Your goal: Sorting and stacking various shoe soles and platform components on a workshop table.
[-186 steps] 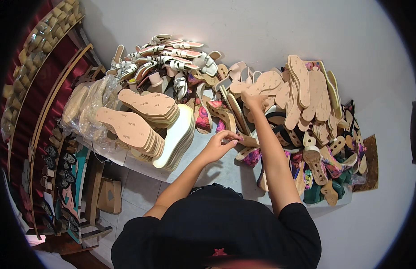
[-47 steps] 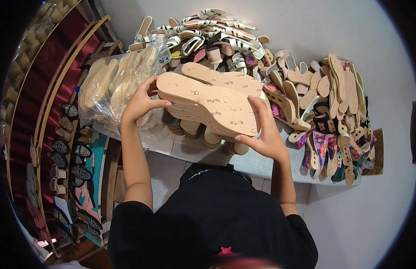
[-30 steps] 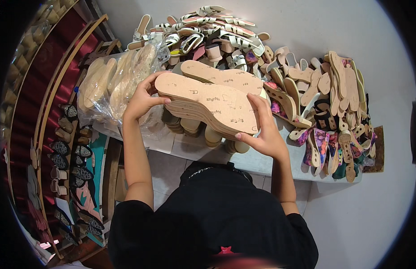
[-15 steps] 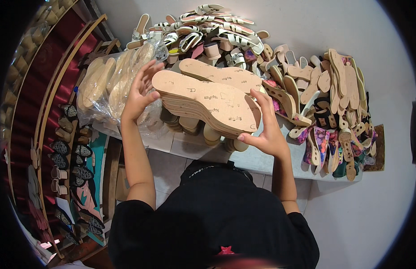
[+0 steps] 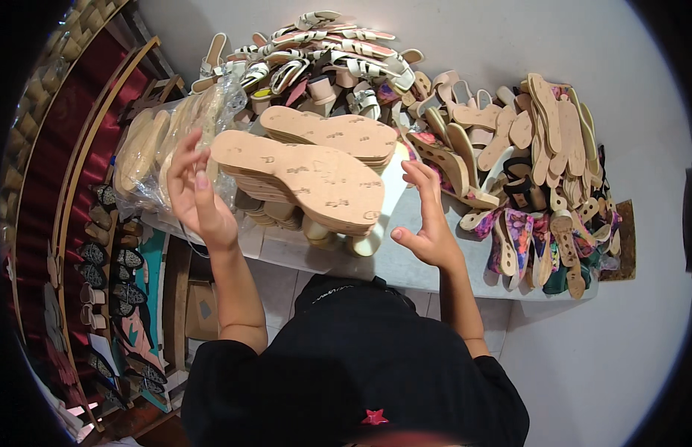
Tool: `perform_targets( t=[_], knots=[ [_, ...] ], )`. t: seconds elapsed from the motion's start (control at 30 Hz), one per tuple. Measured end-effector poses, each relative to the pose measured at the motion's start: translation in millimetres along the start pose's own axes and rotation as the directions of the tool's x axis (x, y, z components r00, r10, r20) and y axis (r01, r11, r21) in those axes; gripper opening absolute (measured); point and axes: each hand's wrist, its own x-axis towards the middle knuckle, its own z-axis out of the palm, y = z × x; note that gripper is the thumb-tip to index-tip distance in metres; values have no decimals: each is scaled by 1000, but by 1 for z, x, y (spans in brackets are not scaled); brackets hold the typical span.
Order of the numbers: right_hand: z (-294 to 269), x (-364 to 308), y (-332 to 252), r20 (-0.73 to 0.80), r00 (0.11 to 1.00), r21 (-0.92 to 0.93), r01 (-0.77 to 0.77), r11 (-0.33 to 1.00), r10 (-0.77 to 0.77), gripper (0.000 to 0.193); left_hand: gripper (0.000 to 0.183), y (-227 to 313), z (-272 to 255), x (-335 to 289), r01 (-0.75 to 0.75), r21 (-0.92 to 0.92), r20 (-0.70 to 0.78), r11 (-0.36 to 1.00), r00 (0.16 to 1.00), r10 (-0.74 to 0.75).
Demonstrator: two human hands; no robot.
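- The left hand has its fingers spread loosely, gripping nothing, just beside the narrow end of the front insole stack.
- The right hand stands apart from the broad end, thumb and fingers wide open, likewise bare.
- The front insole stack lies near the close edge of the bench, above other stacked pieces.
- The rear insole stack sits just behind it.
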Motion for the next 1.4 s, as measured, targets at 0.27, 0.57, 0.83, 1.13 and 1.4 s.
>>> perform_targets(
  t=[0.27, 0.57, 0.83, 1.13, 1.4],
  knots=[
    [-78, -48, 25, -26, 981, 15, -193, 981, 193, 70, 15, 45, 99, -86, -131, -331, -80, 934, 991, 111],
    [-162, -106, 87, -126, 946, 99, -288, 953, 299, 51, 5, 39, 226, -182, 262, -318, 540, 911, 840, -53],
    [-224, -108, 140, -294, 895, 9, -348, 937, 336, 47, 10, -24, 304, -229, 623, 24, 646, 782, 587, -488],
    [-319, -40, 215, -561, 803, -373, -461, 805, 201, 66, 26, -75, 372, -224, 703, 231, 765, 673, 295, -572],
    [-347, 23, 261, -623, 755, -642, -643, 418, 204, 58, 40, -124, 427, -231, 396, 345, 859, 851, 233, -457]
  ],
)
